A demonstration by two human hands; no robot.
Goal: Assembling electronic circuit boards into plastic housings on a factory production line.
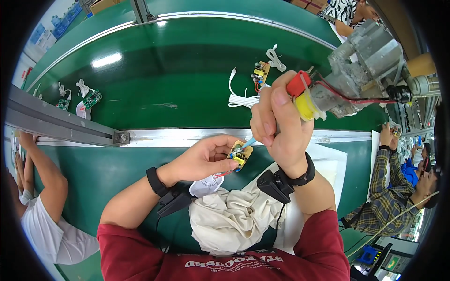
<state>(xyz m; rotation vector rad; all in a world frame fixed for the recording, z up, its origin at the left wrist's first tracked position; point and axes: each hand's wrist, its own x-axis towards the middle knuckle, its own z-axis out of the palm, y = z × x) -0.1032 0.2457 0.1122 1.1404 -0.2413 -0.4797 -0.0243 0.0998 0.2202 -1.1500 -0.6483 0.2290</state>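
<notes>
Green bench (117, 161), I logged: centre frame, one circuit board (239, 156), left hand (201, 158) pinching it, probably light, stiff, fragile, best taken by its edges; right hand (283, 124) gripped a blue-tipped tool (249, 142).

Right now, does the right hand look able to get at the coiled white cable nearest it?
Probably not freely: in this view the right hand looks near that coiled white cable, but it is closed on the blue-tipped tool, so it would likely have to let go first.
</notes>
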